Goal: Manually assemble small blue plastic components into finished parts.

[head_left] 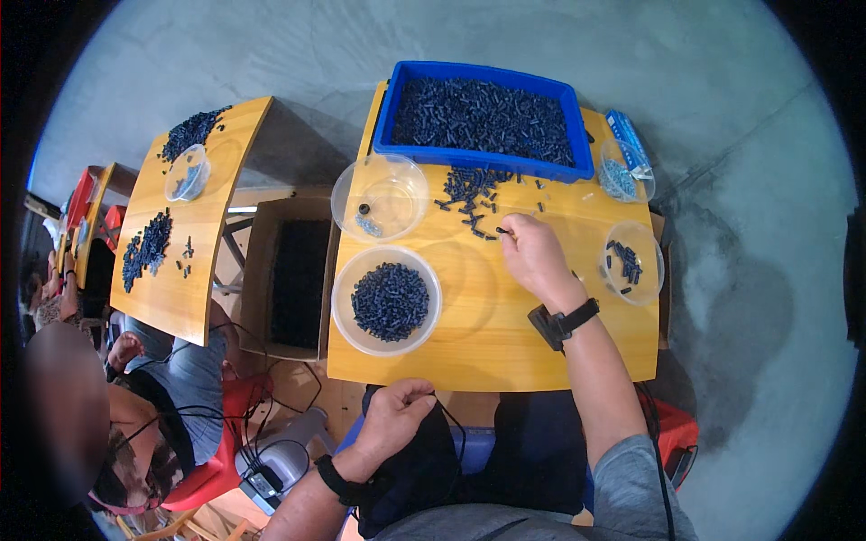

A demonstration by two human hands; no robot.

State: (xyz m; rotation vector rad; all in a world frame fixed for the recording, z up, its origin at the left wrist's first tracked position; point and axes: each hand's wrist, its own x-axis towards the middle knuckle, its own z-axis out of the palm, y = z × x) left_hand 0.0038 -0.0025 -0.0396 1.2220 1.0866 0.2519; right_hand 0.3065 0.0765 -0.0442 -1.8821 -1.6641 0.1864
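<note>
Two bare hands are working at the bench (514, 356). Nearest, the left hand (393, 420) is hovering short of the bench edge, fingers curling and thumb lying close to the index finger; whether anything is sitting between them cannot be told. Beyond it, the full bowl (435, 305) is holding many short black pieces.

Farther out, the right hand (534, 254) is pinching one black piece (502, 231) between thumb and index fingertips, just above the bench. The piece is probably behaving as light, fairly stiff, hard to break and slightly slick; its sides, near one end, are offering the best hold. It is projecting leftward from the fingertips.

To the right of this hand, the dish (652, 261) is holding a few pieces. Loose pieces (471, 184) are lying beyond and left of the hand, the closest just beside the pinched one. The clear bowl (403, 189) is standing farther left. Farthest, the blue bin (478, 161) is containing a deep mass of pieces.
</note>
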